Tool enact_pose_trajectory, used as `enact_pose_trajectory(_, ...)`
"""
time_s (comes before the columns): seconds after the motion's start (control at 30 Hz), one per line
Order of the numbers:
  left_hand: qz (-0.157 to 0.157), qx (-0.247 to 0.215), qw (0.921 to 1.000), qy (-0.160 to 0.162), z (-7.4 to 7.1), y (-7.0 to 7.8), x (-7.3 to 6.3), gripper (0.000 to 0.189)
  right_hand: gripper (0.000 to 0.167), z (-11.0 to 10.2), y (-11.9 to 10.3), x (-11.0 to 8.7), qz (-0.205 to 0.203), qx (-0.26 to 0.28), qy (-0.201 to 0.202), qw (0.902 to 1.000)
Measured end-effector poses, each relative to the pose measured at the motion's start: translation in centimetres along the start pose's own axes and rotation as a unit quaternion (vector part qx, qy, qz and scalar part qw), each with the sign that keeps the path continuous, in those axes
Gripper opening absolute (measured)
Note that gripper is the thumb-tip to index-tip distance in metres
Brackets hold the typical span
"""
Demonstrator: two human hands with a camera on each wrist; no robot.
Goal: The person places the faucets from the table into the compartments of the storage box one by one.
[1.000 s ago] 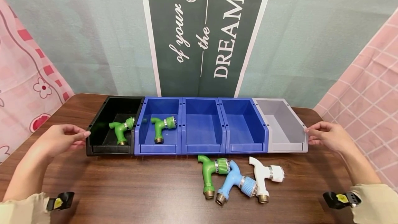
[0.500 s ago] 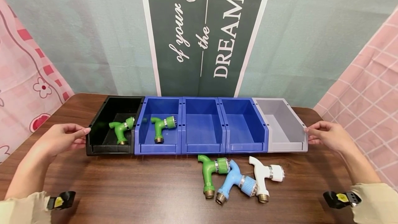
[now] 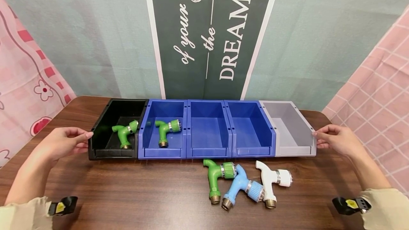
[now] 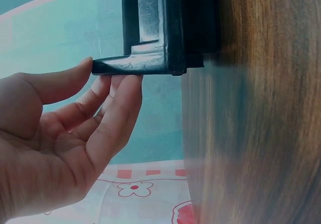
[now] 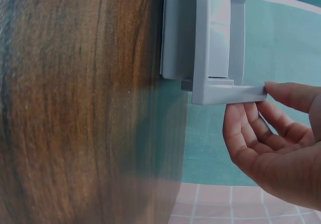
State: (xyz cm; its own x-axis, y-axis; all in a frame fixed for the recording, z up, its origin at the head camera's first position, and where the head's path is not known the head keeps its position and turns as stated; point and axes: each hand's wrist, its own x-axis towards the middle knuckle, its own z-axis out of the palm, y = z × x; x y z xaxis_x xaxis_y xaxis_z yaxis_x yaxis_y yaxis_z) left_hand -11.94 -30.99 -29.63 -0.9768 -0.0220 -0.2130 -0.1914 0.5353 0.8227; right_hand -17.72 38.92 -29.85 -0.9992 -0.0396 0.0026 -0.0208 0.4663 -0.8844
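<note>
Cream sleeves (image 3: 22,215) with black wrist straps (image 3: 65,206) are nearest, coming in from both sides of a brown wood-grain counter (image 3: 127,191). A bit further in, closer to the counter's right edge than its left, three loose taps with brass threaded ends lie flat: a glossy green tap (image 3: 213,180), a light blue tap (image 3: 239,184) right against its knob (can't tell if they touch), and a white tap (image 3: 267,178) just beside the blue.

Past those, toward the counter's back edge, five open-front plastic bins sit side by side. The left hand (image 3: 60,143) pinches the outer wall of the black bin (image 3: 113,154) on the left end, thumb at the rim, fingertips outside, so that grip is almost closed. The right hand (image 3: 340,140) mirrors it on the light grey bin (image 3: 294,151). One green tap lies in the black bin, another in the leftmost blue bin (image 3: 162,153).

What's just changed? Basically nothing over the last second: same holds, taps lying as they were. I'd guess that's steadying or squaring up the row, not handling taps.

Behind it all hangs a grey-green curtain (image 3: 319,38).
</note>
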Motion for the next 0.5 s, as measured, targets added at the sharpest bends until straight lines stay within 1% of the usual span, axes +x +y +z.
enact_pose_trajectory(0.03,0.0,0.0,1.0,0.0,0.0,0.0,0.0,0.029,0.011,-0.2,0.5,0.3,-0.004,-0.006,-0.002,1.0)
enact_pose_trajectory(0.17,0.001,0.002,1.0,0.0,0.0,0.0,0.0,0.031,0.008,-1.0,3.0,1.5,0.019,-0.003,0.019,0.9996)
enact_pose_trajectory(0.23,0.002,0.004,1.0,0.0,0.0,0.0,0.0,0.031,0.008,-1.1,3.3,1.6,0.015,-0.009,0.015,0.9997)
enact_pose_trajectory(0.27,0.003,0.005,1.0,0.001,0.0,0.0,0.0,0.031,0.008,-1.0,3.1,1.5,0.017,-0.003,0.018,0.9997)
enact_pose_trajectory(0.3,0.003,0.005,1.0,0.001,0.0,-0.1,0.0,0.031,0.008,-0.9,2.6,1.3,0.01,-0.001,0.012,0.9999)
enact_pose_trajectory(0.4,0.003,0.006,1.0,0.002,0.1,-0.1,0.0,0.032,0.012,-0.3,0.6,0.3,-0.008,-0.005,-0.004,0.9999)
enact_pose_trajectory(0.5,0.003,0.005,1.0,0.002,0.1,-0.1,0.0,0.033,0.016,0.3,-0.8,-0.4,-0.001,-0.003,0.0,1.0)
